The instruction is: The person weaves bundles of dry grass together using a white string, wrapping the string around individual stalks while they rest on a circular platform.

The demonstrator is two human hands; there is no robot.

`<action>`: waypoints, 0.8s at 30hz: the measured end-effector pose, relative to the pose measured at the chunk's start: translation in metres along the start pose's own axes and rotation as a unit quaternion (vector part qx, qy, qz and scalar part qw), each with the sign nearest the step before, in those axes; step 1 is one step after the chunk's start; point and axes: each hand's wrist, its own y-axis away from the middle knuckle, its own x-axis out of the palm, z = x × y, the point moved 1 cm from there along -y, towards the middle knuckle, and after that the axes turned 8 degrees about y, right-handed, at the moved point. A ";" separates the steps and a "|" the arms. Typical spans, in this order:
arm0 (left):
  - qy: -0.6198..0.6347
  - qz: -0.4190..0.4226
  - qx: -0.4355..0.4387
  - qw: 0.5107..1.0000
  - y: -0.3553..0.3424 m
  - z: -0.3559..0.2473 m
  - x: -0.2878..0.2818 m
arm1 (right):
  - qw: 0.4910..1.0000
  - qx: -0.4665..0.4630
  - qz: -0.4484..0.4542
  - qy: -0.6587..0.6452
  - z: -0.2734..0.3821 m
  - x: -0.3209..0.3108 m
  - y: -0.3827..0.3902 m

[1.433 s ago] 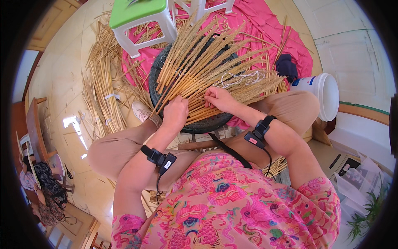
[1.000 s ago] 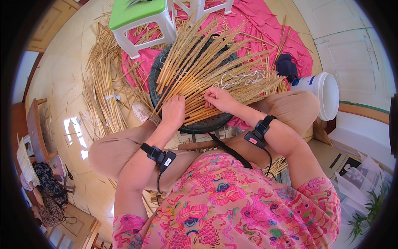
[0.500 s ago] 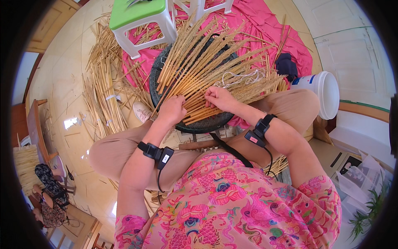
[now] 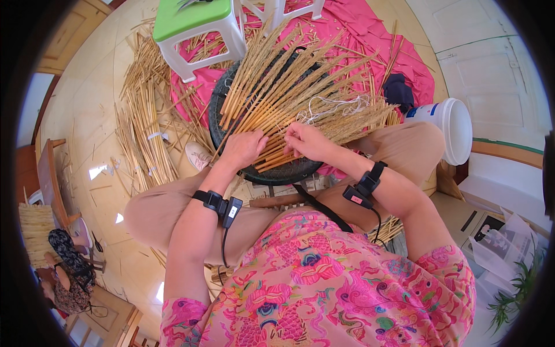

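Note:
A fan of dried broom-grass stalks (image 4: pixel 280 124) lies across a dark round thing with a thick rim (image 4: pixel 218 95), its feathery heads spread away from me. My left hand (image 4: pixel 245 147) is closed over the cut ends on the fan's left side, fingertips pointing right. Beside it my right hand (image 4: pixel 306 141) makes a pinch above the stalks' near ends. Whatever lies between the fingers of either hand is too small or hidden to make out. Loose white string (image 4: pixel 338 107) lies tangled on the grass heads just beyond my right hand.
A green-topped white stool (image 4: pixel 193 23) stands far left on a pink cloth (image 4: pixel 358 29) strewn with stalk bits. Bundled stalks (image 4: pixel 147 127) lie on the floor at left. A white bucket (image 4: pixel 457 133) lies tipped at right, near a dark cloth (image 4: pixel 399 91). Another person (image 4: pixel 69 283) sits at far left.
My left hand has shifted right and slightly away from me, nearer to the right hand. My right hand's fingers have dipped a little closer to the stalk ends.

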 end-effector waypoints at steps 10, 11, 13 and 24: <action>-0.035 -0.015 0.050 0.998 -0.001 -0.001 -0.002 | 0.999 0.022 0.041 0.019 -0.009 0.003 0.004; -0.039 -0.015 0.049 0.998 -0.001 0.000 -0.001 | 0.999 0.021 0.044 0.014 -0.010 0.003 0.003; -0.047 -0.015 0.048 0.998 -0.001 -0.001 -0.001 | 0.999 0.022 0.048 0.002 -0.012 0.003 0.001; -0.071 -0.028 0.074 0.994 -0.002 0.003 0.005 | 0.996 0.051 0.074 0.023 -0.008 0.004 -0.001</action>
